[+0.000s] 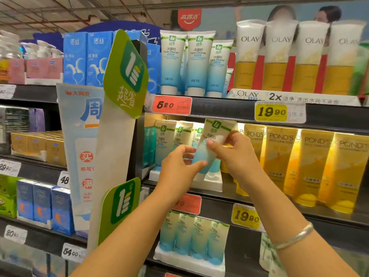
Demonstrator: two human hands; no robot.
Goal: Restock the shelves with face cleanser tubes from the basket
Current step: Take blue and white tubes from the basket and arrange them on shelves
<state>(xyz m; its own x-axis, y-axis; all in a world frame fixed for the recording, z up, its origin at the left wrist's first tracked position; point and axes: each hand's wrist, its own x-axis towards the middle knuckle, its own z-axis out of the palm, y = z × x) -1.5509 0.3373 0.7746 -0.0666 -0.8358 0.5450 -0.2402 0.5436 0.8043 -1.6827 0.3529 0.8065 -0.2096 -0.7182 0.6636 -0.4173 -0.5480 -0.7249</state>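
A white-and-blue face cleanser tube (pixel 212 140) with a green stripe is held tilted at the mouth of the middle shelf (pixel 219 202). My left hand (pixel 177 166) pinches its lower blue end and my right hand (pixel 235 150) grips its middle. Behind it, similar tubes (pixel 165 140) stand upright in a white tray (pixel 211 185) on that shelf. More of the same tubes stand on the top shelf (pixel 185 60) and on the shelf below (pixel 193 238). The basket is out of view.
Yellow Pond's tubes (pixel 311 166) fill the middle shelf to the right, Olay tubes (pixel 299 56) the top right. Green hanging signs (pixel 125 74) jut out on the left beside blue boxes (pixel 87 58). Price tags (pixel 171 105) line the shelf edges.
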